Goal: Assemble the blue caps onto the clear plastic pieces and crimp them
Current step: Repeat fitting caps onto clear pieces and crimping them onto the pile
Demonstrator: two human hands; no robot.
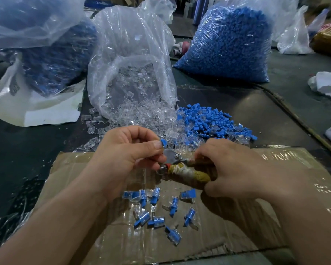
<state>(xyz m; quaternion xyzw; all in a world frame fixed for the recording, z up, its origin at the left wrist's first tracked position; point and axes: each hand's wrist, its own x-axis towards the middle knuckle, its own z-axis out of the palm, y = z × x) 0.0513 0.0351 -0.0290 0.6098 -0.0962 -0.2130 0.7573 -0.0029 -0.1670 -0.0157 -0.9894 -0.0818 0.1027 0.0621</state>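
My left hand [129, 155] pinches a blue cap [163, 142] between thumb and fingers, right above the metal head of the crimping pliers [172, 159]. My right hand [229, 167] grips the pliers' tape-wrapped handles [189, 172]. Whether a clear piece sits under the cap is hidden by my fingers. Loose clear pieces [141, 115] spill from an open bag beyond my hands. A pile of blue caps [208, 121] lies to their right. Several assembled blue-and-clear parts [155, 209] lie on the cardboard [275, 236] below my hands.
The open clear bag [130, 54] stands behind the piles. A full bag of blue caps [229, 44] stands at back right, another bag of blue parts [52, 60] at back left. A dark cable [287, 108] runs along the right. White wrappings [329, 83] lie far right.
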